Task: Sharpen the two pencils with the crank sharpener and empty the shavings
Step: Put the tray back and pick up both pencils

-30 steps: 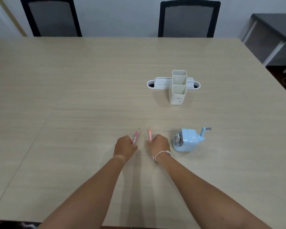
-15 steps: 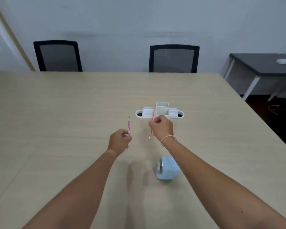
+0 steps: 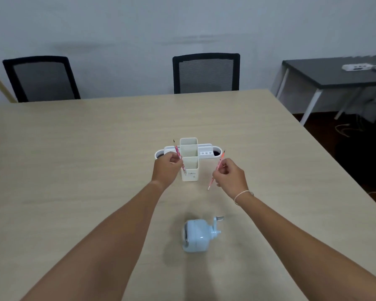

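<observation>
Hands (image 3: 167,169) (image 3: 230,178) pinch pencils (image 3: 178,154) (image 3: 217,169); holder (image 3: 189,161) print illegible

We see a matt wood-grain table (image 3: 96,170), a glossy pale-blue plastic crank sharpener (image 3: 197,236), and a smooth white plastic desk organizer (image 3: 189,146).

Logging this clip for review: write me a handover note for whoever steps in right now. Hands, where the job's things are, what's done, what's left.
Left hand: pinches a pink patterned pencil, tip up, in front of the white plastic desk organiser.
Right hand: pinches a slim orange-pink pencil, tip up, right of the organiser.
Light blue crank sharpener: on the beige wooden table, near side, untouched.
Done: both pencils appear pointed; whether the shavings are emptied cannot be told.
Left: probably drop the pencils into the organiser.
</observation>
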### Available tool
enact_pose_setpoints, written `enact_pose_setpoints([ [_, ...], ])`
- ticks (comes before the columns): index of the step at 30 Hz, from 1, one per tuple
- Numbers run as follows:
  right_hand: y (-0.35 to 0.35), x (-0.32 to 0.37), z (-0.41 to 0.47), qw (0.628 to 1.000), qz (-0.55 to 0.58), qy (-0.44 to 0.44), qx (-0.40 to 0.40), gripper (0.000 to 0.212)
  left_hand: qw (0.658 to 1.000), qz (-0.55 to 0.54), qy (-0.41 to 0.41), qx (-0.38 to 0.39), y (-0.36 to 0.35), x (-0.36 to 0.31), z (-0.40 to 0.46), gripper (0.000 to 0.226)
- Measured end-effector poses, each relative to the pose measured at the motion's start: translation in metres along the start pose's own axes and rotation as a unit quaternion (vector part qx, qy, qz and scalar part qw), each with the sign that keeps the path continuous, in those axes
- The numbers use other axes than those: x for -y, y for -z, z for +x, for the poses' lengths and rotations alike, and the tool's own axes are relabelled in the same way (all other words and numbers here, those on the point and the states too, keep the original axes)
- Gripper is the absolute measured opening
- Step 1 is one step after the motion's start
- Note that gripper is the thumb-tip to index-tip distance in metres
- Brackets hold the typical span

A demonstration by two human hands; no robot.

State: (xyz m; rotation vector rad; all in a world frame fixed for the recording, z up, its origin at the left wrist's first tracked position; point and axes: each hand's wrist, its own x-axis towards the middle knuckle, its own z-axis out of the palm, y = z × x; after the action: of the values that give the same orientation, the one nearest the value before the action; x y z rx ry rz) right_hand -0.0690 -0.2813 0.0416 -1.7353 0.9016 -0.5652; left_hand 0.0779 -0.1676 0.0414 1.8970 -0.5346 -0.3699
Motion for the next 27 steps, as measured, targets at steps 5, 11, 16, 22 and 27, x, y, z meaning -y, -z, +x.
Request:
enact_pose_setpoints([
  [5,0.006,-0.019,0.016,1.0,0.01,-0.013,-0.003,0.007,0.999,0.041,-0.026,0.002,-0.025,-0.002,0.023,0.008],
  [11,0.002,-0.031,0.029,0.999,0.028,-0.02,-0.009,0.006,0.993,0.115,-0.014,-0.009,-0.034,0.016,0.045,0.007],
  [16,-0.005,-0.035,0.036,1.0,0.025,-0.015,-0.002,0.005,0.987,0.16,0.009,-0.003,-0.04,0.03,0.048,0.012],
  [22,-0.012,-0.027,0.041,1.0,0.011,-0.019,0.009,0.02,0.985,0.173,0.013,-0.009,-0.041,0.039,0.039,0.017],
  [27,-0.021,-0.022,0.047,1.0,0.005,-0.005,0.017,0.008,0.985,0.169,0.022,-0.015,-0.04,0.044,0.04,0.018],
])
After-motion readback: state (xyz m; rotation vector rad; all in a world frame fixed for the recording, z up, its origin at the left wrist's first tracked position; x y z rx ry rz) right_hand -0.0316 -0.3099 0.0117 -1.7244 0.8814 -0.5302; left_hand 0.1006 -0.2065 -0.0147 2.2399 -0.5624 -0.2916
